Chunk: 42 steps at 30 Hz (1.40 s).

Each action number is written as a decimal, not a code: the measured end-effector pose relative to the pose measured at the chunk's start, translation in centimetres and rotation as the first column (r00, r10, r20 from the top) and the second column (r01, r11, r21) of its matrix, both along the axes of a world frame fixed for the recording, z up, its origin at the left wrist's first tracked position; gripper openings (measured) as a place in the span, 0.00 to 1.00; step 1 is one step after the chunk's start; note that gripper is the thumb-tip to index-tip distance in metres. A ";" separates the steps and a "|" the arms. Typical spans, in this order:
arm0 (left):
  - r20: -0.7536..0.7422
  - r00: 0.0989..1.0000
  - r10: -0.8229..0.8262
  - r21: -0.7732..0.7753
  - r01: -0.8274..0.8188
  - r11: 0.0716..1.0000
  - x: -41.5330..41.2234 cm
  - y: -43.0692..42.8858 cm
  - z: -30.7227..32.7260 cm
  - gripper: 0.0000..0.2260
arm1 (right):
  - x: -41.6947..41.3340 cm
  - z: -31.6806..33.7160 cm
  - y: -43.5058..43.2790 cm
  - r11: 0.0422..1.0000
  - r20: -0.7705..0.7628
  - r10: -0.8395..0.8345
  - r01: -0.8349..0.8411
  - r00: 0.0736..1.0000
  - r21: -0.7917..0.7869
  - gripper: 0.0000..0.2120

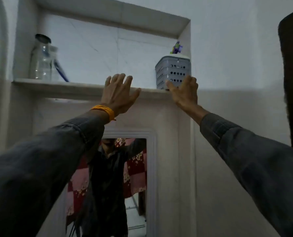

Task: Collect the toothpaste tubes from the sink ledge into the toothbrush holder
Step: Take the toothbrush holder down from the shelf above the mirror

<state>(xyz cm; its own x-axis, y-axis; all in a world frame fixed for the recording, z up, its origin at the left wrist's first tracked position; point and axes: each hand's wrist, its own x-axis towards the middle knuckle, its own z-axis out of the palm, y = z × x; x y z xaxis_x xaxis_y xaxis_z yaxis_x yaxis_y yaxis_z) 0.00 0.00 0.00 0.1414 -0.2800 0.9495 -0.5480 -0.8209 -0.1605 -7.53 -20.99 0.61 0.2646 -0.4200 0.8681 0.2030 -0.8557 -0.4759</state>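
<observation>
**Both hands up at the niche shelf, holder not yet in hand**

High on the wall, a recessed white tiled niche (108,48) holds everything the view shows, its pale stone shelf (57,83) running from the left wall to the right corner. Below it hangs a white-framed mirror (151,168).

At the shelf's left end stands a clear glass jar with a dark lid (41,59), a blue-handled item leaning beside it. At the far right corner, pressed close to the niche's side wall, sits the grey perforated plastic toothbrush holder (173,72), with a small purple-and-green object (176,48) poking above its rim; what that is I cannot tell.

The left hand (118,94), an orange band at its wrist, is spread wide and flat near the shelf's front edge at mid-length, holding nothing. The right hand (185,93) is open too, fingers extended in front of the holder's lower front; whether it is touching the holder is unclear, and it has not closed around it.

No toothpaste tubes and no sink ledge are in view, so by my reading the collecting has not begun; the holder probably needs bringing down first.

Room is tight on the holder's right, against the wall. The middle stretch of shelf is bare, leaving free space to slide or lift the holder leftward and forward over the front edge.
</observation>
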 end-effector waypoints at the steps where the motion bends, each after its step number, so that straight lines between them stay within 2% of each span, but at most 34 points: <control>1: 0.003 1.000 0.005 0.007 -0.005 1.000 0.6 -0.9 0.6 0.27 | 0.7 0.5 -0.4 1.000 0.000 0.000 0.000 1.000 0.001 0.38; 5: -0.054 0.991 0.125 0.082 -0.121 0.989 2.4 -2.9 2.5 0.30 | 3.4 2.3 -1.2 0.998 0.005 -0.045 0.045 0.999 0.035 0.40; 9: -0.062 0.968 0.245 0.113 -0.237 0.965 3.5 -3.2 3.3 0.35 | 5.3 3.5 -1.2 0.992 0.042 -0.117 0.115 0.992 0.049 0.48; 13: -0.069 0.961 0.268 0.108 -0.260 0.960 3.5 -3.4 3.5 0.35 | 6.4 4.5 -1.0 0.984 0.068 -0.032 0.019 0.997 0.176 0.55; 16: -0.146 0.948 0.283 0.124 -0.266 0.956 3.0 -3.2 3.5 0.33 | 5.6 4.5 -0.8 0.977 0.085 0.005 -0.023 0.996 0.213 0.51; 18: -0.196 0.940 0.279 0.154 -0.252 0.956 2.5 -3.1 3.7 0.31 | 4.5 4.4 -0.3 0.977 0.098 0.027 -0.047 0.995 0.209 0.49; 22: -0.298 0.925 0.237 0.212 -0.178 0.961 2.0 -2.4 3.7 0.29 | 1.8 3.7 1.5 0.970 0.126 0.056 -0.084 0.990 0.228 0.52; 27: -0.235 0.970 0.070 0.144 -0.036 0.989 -0.1 -0.2 1.9 0.29 | -2.7 1.1 3.8 0.964 0.168 0.116 -0.151 0.979 0.219 0.52; 32: -0.160 0.984 -0.071 0.037 0.078 0.996 -2.5 2.6 -1.5 0.25 | -5.3 -5.6 5.3 0.940 0.148 0.210 -0.242 0.966 0.242 0.48; 36: -0.134 0.982 -0.131 0.022 0.136 0.991 -4.7 4.6 -7.4 0.22 | -5.2 -14.4 5.9 0.932 0.080 0.243 -0.255 0.967 0.257 0.49; 42: -0.285 0.947 -0.147 -0.006 0.152 0.988 -5.4 8.2 -21.5 0.22 | -5.4 -31.9 6.8 0.888 -0.058 0.322 -0.280 0.945 0.365 0.53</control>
